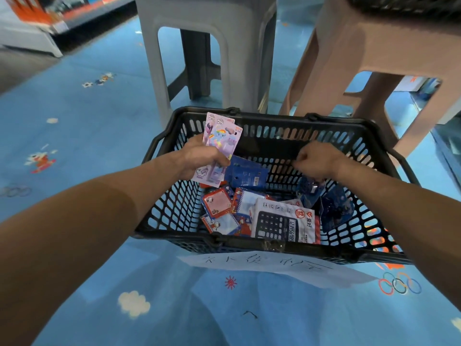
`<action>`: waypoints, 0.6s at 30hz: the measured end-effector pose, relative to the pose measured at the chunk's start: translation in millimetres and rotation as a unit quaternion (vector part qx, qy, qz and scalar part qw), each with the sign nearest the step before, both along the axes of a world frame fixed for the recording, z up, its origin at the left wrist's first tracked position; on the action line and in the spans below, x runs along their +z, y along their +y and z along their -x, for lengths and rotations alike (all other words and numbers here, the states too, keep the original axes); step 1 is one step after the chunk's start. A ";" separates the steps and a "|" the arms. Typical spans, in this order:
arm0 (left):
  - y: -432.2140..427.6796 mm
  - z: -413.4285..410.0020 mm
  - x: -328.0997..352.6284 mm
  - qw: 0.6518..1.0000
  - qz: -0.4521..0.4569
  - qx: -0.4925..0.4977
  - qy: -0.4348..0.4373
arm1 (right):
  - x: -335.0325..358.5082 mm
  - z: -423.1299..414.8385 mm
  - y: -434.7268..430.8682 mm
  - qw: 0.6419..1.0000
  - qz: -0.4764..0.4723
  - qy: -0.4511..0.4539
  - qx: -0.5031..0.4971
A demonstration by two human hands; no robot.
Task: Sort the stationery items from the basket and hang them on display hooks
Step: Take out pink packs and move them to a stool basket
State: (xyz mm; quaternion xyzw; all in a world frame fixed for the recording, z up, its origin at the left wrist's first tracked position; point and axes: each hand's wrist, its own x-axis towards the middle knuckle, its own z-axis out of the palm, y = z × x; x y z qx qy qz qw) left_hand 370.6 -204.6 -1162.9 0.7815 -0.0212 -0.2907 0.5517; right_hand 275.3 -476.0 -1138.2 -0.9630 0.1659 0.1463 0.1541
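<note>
A black plastic basket [174, 213] stands on the blue floor in front of me. My left hand [199, 158] is over its left rim, closed around a small stack of pink cartoon-pony packets [222, 136]. My right hand [316, 161] reaches down into the basket's right side, fingers pinched on a dark blue packet [309, 188]. Inside lie a packaged calculator [279, 222], red-bordered notepad packets [217, 204], another blue packet [247, 174] and more dark blue packets [336, 208] at the right.
A grey plastic stool [207, 46] and a pinkish-brown stool [369, 58] stand just behind the basket. A white paper label with handwriting [274, 267] hangs on the basket's near side. Store shelving [37, 23] runs along the far left.
</note>
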 end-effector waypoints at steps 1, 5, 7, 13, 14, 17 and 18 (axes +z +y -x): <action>-1.4 0.8 4.3 1.000 0.011 -0.014 0.001 | 4.0 -4.4 10.4 0.993 -0.113 -0.034 -0.028; -20.9 6.4 27.7 0.991 0.121 -0.063 0.017 | 22.6 -21.6 54.3 0.882 -0.457 -0.070 -0.093; -37.3 14.0 35.3 0.984 0.167 -0.061 0.010 | 24.4 -30.3 73.7 0.825 -0.549 -0.094 -0.093; -55.6 24.0 33.0 0.984 0.168 -0.061 -0.003 | 17.7 -34.8 88.3 0.778 -0.575 -0.189 -0.168; -52.1 23.6 32.8 0.986 0.154 -0.060 0.012 | 18.3 -33.5 83.1 0.776 -0.574 -0.196 -0.174; -42.7 26.4 31.8 0.988 0.105 -0.096 0.054 | 23.1 -28.5 75.1 0.737 -0.612 -0.221 -0.182; -41.2 26.6 29.8 0.985 0.108 -0.114 0.070 | 24.5 -27.9 76.2 0.727 -0.622 -0.225 -0.181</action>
